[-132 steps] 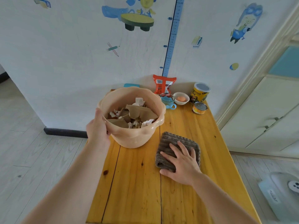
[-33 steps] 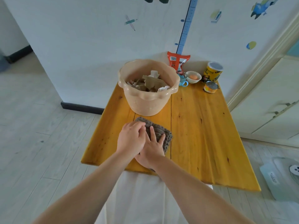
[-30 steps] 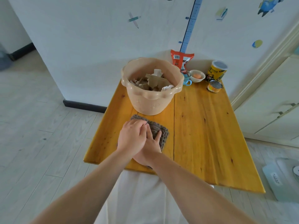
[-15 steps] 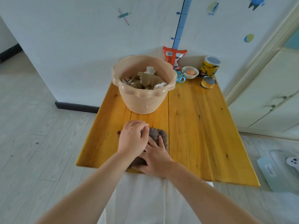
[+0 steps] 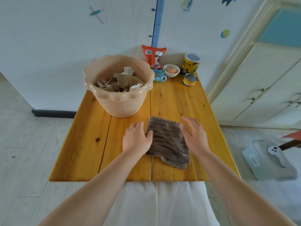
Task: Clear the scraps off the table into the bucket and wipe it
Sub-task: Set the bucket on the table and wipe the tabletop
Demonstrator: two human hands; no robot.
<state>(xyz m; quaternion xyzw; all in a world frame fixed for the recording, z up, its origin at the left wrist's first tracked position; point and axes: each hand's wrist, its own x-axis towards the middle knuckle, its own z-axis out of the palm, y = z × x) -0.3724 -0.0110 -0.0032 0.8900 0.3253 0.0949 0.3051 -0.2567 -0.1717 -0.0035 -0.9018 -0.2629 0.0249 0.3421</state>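
The fingers (image 5: 140,126) of the left hand (image 5: 136,139) lie loosely spread and slightly curled at the left edge of the brown cloth (image 5: 167,141), the thumb resting on the fabric; they pinch nothing. The fingers (image 5: 189,122) of the right hand (image 5: 194,136) are also spread and a little blurred, at the cloth's right edge — whether they touch it or hang just above it cannot be told.

In the head view, the cloth lies folded and flat on the yellow wooden surface (image 5: 91,144), just below the centre of the frame, between the two hands. Its lower right corner shows several layers fanned apart. Above it and to the left stands the beige bucket (image 5: 120,105), upright, near the cloth but apart from it, holding the scraps (image 5: 122,81) — torn brown paper and crumpled white bits.

Along the wall at the top of the surface stand an orange snack bag (image 5: 154,53), a small blue cup (image 5: 159,75), a white bowl (image 5: 171,70) with something orange in it, a tall yellow can (image 5: 190,64) and a low tin (image 5: 189,79).

At the lower right of the frame, on the floor, sits a pale grey-blue appliance (image 5: 267,160).
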